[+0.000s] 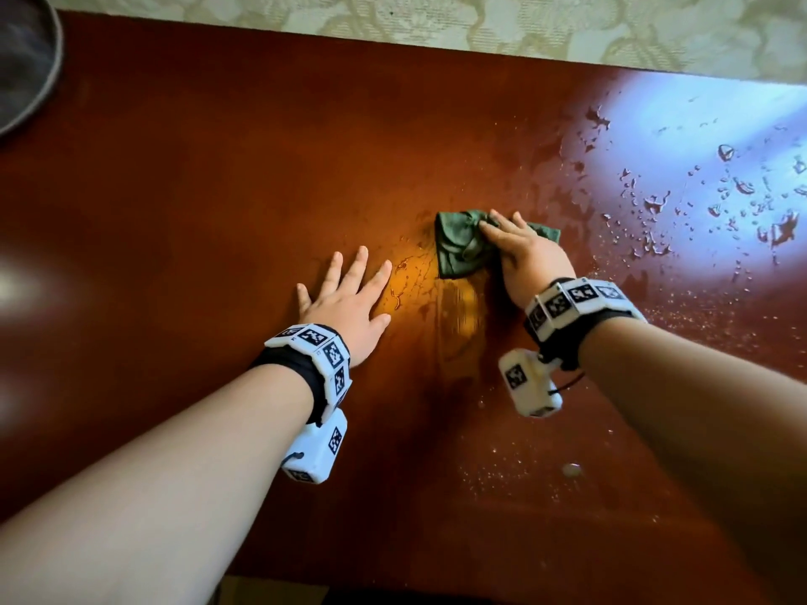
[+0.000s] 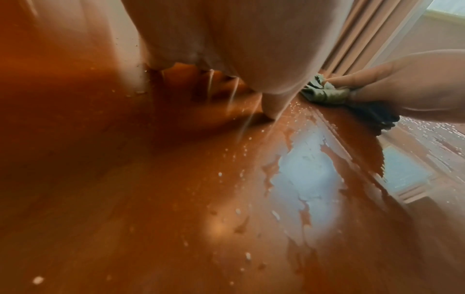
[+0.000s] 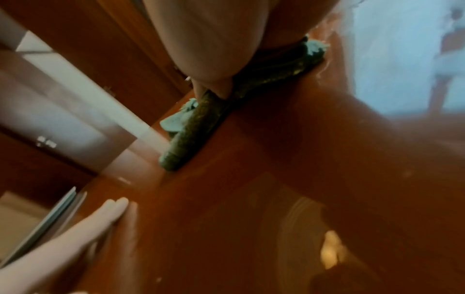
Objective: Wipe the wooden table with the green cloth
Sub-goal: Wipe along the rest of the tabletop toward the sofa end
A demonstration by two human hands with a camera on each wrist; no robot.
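The green cloth (image 1: 458,246) (image 2: 324,95) (image 3: 191,127) lies bunched near the middle of the glossy reddish wooden table (image 1: 218,189) (image 2: 125,199) (image 3: 251,199). My right hand (image 1: 519,251) (image 2: 402,83) (image 3: 214,49) is on its right half. The fingers lie over the top, and a fold bulges out between thumb and finger. My left hand (image 1: 345,299) (image 2: 251,49) (image 3: 75,234) rests flat on the bare wood to the cloth's left, fingers spread and holding nothing.
Water droplets and small puddles (image 1: 698,203) (image 2: 307,179) cover the table's right side, under a bright window reflection. Wet smears (image 1: 406,277) lie between my hands. A dark round object (image 1: 22,67) sits at the far left corner. Patterned floor (image 1: 436,19) lies beyond the far edge.
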